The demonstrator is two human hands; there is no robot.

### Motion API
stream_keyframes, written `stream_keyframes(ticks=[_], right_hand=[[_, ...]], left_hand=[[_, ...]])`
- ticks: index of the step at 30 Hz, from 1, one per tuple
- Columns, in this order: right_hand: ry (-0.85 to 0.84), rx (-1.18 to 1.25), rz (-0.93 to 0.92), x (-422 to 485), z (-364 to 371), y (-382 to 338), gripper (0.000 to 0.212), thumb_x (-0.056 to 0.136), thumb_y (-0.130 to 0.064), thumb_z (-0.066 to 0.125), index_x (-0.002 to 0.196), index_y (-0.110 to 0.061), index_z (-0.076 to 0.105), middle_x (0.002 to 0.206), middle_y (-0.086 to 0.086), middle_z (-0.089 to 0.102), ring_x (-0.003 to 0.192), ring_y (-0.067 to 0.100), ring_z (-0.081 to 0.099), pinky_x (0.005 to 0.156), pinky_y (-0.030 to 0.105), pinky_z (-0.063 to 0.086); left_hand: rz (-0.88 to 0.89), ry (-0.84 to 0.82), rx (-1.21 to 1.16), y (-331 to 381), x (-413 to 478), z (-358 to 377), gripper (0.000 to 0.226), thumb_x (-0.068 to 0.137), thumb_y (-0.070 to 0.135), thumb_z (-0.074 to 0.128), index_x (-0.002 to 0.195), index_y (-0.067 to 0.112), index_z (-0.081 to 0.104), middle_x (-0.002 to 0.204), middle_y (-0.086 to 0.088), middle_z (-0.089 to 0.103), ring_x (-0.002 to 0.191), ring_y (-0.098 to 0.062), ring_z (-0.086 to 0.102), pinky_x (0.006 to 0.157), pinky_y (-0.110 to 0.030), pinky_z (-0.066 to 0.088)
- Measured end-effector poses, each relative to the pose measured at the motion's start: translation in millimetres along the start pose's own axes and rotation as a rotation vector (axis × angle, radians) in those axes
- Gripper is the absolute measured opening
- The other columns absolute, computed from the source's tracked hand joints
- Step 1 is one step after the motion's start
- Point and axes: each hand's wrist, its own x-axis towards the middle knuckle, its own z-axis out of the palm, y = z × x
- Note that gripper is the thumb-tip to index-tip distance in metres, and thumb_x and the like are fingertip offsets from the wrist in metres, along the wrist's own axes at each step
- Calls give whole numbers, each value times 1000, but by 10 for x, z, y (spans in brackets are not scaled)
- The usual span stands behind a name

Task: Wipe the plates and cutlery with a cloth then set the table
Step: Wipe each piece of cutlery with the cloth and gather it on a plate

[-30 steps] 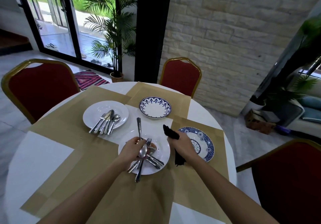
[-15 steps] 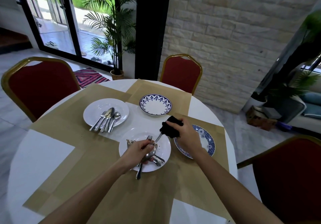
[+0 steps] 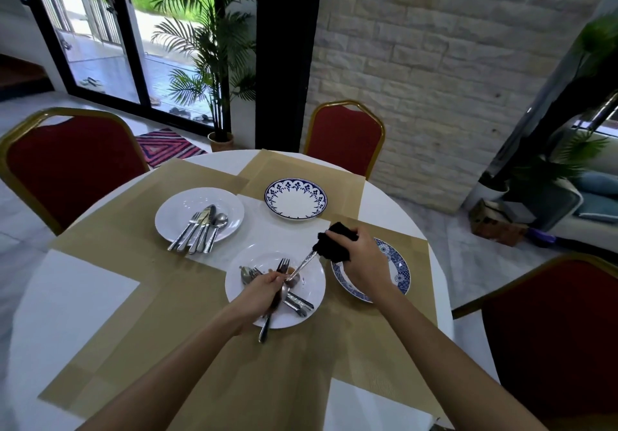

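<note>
Cutlery (image 3: pixel 296 302) lies in a messy pile on the white plate (image 3: pixel 312 280) near the middle of the tabletop (image 3: pixel 83 296), right in front of me. That plate has brown smears on it, so I think this is the dirty pile.

My left hand (image 3: pixel 262 293) is curled around the head end of one silver piece (image 3: pixel 302 265), pinching it so it does not slip. I cannot tell if it is a spoon or a fork, because my fingers hide that end. Its handle points toward 1 o'clock, into the black cloth (image 3: pixel 334 246). My right hand (image 3: pixel 363 261) squeezes the cloth tight around the handle so I can rub it clean. I hold it over the plate, I think so any dirt drops there and not on the mats (image 3: pixel 167 330).

At 10 o'clock sits a second white plate (image 3: pixel 230 201) with a neat row of forks and spoons (image 3: pixel 200 228). I think those are the clean ones, set apart from the dirty pile. A blue-edged plate (image 3: pixel 296 203) at 12 o'clock and a blue flower plate (image 3: pixel 399 263) at 3 o'clock, partly under my right wrist, have nothing on them. Most of the wiping is not yet done.
</note>
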Motion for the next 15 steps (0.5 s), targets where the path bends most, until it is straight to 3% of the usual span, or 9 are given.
stream_keyframes(ticks=[2,4,7,11,15], right_hand=[[2,53,3,-18,38,1,56,87,-10,56,136,-37,51,127,7,46,114,27,49,75,34,48],[-2,96,34,-56,78,-23,55,88,-10,56,136,-37,52,126,7,45,113,26,49,74,32,45],[2,104,41,-59,133,-65,56,88,-12,57,136,-39,50,124,5,44,111,24,49,74,33,48],[-39,17,4,-72,197,-129,63,86,-12,62,138,-43,45,125,5,43,114,24,48,72,37,52],[-61,-53,-93,-222,274,-235,69,85,-12,62,143,-40,37,129,9,43,117,27,46,69,37,52]], left_hand=[[-37,43,32,10,34,15,20,103,27,38,100,19,57,70,6,47,59,-5,41,63,-27,35],[-93,13,-49,10,38,40,18,99,33,47,107,17,47,71,1,42,56,-8,36,54,-23,34],[-154,-88,-231,30,19,62,14,97,11,50,108,11,42,71,-2,38,56,-8,35,44,-17,28],[-127,-147,-444,56,19,38,20,100,8,42,113,4,57,92,-5,64,65,-9,56,56,-16,42],[-76,-66,-493,22,16,10,24,102,10,39,112,-1,58,106,-11,68,86,-15,67,71,-19,55]])
